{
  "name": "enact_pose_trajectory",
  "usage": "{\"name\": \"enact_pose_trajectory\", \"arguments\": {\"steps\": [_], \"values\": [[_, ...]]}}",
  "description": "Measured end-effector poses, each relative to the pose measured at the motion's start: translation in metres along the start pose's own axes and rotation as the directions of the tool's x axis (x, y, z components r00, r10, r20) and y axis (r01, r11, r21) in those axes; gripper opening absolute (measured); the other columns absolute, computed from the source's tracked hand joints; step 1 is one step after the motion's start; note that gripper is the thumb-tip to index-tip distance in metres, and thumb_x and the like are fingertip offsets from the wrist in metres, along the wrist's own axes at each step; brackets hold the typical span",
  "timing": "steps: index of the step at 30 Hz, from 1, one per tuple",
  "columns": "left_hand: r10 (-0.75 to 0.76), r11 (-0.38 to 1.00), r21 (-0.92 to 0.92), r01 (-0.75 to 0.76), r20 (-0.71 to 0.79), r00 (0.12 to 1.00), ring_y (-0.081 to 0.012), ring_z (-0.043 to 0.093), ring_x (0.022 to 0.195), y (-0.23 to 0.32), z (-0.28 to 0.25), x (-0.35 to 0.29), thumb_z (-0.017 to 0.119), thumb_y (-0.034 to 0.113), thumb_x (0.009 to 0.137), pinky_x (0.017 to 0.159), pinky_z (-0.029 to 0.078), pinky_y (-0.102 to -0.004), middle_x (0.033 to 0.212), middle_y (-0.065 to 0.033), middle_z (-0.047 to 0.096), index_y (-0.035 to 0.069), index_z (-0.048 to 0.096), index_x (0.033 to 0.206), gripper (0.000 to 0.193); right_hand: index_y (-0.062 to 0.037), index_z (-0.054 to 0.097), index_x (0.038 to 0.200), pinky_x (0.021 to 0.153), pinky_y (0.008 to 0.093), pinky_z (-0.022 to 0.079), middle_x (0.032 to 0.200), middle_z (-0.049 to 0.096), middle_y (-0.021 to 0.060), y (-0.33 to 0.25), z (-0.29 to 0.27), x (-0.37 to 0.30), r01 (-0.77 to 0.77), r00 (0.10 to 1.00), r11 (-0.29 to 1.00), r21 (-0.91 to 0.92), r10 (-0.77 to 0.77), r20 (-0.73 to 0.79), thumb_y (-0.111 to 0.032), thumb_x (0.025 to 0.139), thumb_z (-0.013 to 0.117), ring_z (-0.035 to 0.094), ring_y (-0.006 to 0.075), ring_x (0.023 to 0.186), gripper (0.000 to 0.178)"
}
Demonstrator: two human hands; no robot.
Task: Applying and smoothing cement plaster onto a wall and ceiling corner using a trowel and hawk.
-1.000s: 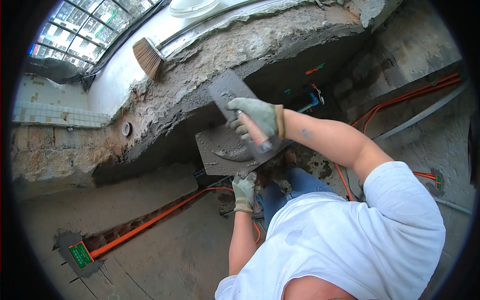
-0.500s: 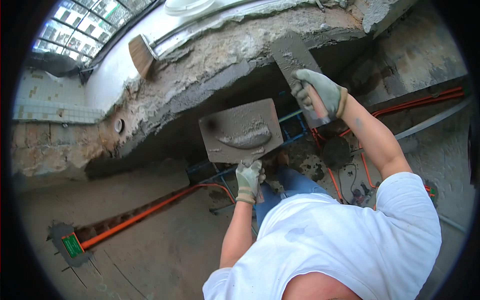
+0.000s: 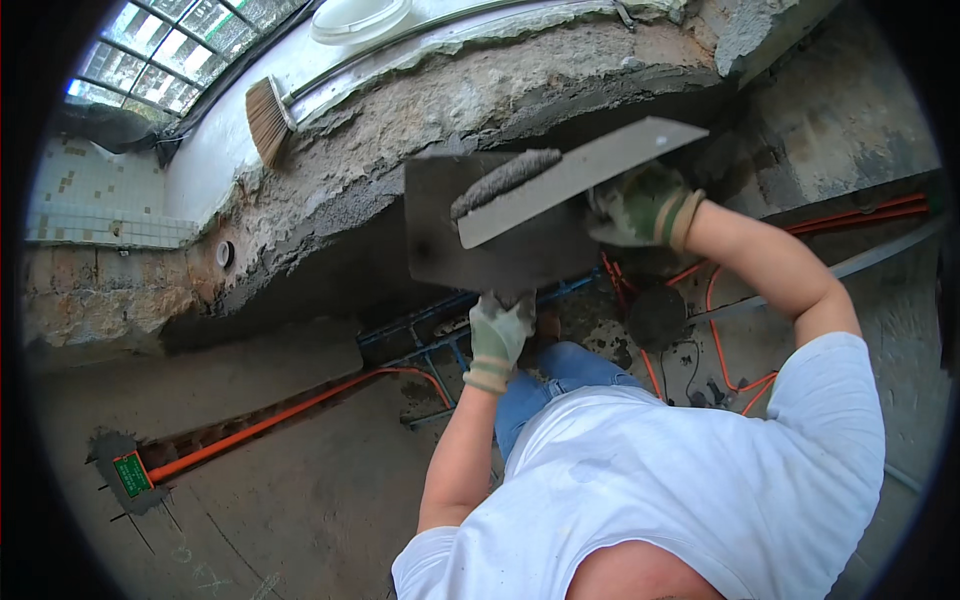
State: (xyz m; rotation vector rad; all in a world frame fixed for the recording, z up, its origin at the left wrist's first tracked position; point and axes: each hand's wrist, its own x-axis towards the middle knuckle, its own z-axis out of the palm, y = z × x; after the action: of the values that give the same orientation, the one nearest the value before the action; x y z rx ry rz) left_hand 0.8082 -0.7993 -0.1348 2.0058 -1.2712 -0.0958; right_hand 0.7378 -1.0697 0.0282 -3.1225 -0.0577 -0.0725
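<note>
Head view: at frame centre the gloved left hand (image 3: 497, 335) grips under the hawk (image 3: 470, 235); the right hand (image 3: 640, 205), fingers clamped on the trowel (image 3: 575, 180), lifts mortar (image 3: 505, 180). Loading looks done; next, pressing it onto the rough wall (image 3: 480, 95).

Brush (image 3: 268, 118) on pale ledge, white bucket (image 3: 360, 17) — orange pipe (image 3: 290, 410) in floor channel, blue pipes (image 3: 440, 345), tiled wall (image 3: 95, 195)

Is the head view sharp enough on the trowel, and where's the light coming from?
Head view: trowel and its mortar ridge are sharp; daylight enters from the window upper left; deep shadow lies under the rough ledge; straight edges bow near the rim.
</note>
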Motion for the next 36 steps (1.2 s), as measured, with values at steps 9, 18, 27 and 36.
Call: {"name": "enact_pose_trajectory", "arguments": {"steps": [9,18,27,36], "values": [[-0.750,-0.071,-0.846,0.528,0.394,0.531,-0.0145,0.062,0.067,-0.013,0.001,-0.086,0.067,0.012,0.083,0.052,0.051,-0.0284,0.085,-0.0057,0.065,0.001,0.059,0.096,0.019,-0.0024,0.069,0.083,0.076,0.0399,0.050,0.086,0.067,0.0205,0.035,0.011,0.059,-0.334,0.933,0.913,0.234,0.285,0.221,-0.045,0.080,0.056,0.064,0.0352,0.080,0.045],[-0.883,0.167,-0.565,0.808,0.279,0.377,-0.0144,0.055,0.043,-0.037,-0.036,-0.106,0.070,0.018,0.082,0.040,0.045,-0.0265,0.065,-0.0070,0.061,0.000,0.056,0.085,0.023,-0.0065,0.052,0.082,0.045,0.0309,0.044,0.062,0.050,0.0010,-0.021,0.021,0.062,-0.517,0.655,-0.782,0.347,-0.101,0.749,-0.045,0.088,0.056,0.047,0.0131,0.048,0.039],[-0.803,0.162,-0.634,0.756,0.361,0.475,-0.0152,0.056,0.045,-0.028,-0.050,-0.081,0.071,0.019,0.082,0.041,0.045,-0.0263,0.066,-0.0066,0.061,0.001,0.055,0.088,0.026,-0.0050,0.049,0.087,0.040,0.0261,0.038,0.062,0.044,-0.0029,-0.015,0.022,0.070,-0.499,0.641,-0.782,0.373,-0.044,0.766,-0.041,0.090,0.053,0.042,0.0100,0.045,0.037],[-0.849,0.102,-0.557,0.824,0.383,0.364,-0.0158,0.056,0.045,-0.037,-0.063,-0.103,0.070,0.020,0.082,0.042,0.045,-0.0275,0.066,-0.0075,0.061,0.003,0.055,0.088,0.023,-0.0069,0.055,0.085,0.040,0.0249,0.042,0.060,0.053,-0.0032,0.058,0.011,0.030,-0.459,0.557,-0.688,0.562,0.270,0.786,-0.039,0.090,0.057,0.049,0.0087,0.043,0.033]]}}
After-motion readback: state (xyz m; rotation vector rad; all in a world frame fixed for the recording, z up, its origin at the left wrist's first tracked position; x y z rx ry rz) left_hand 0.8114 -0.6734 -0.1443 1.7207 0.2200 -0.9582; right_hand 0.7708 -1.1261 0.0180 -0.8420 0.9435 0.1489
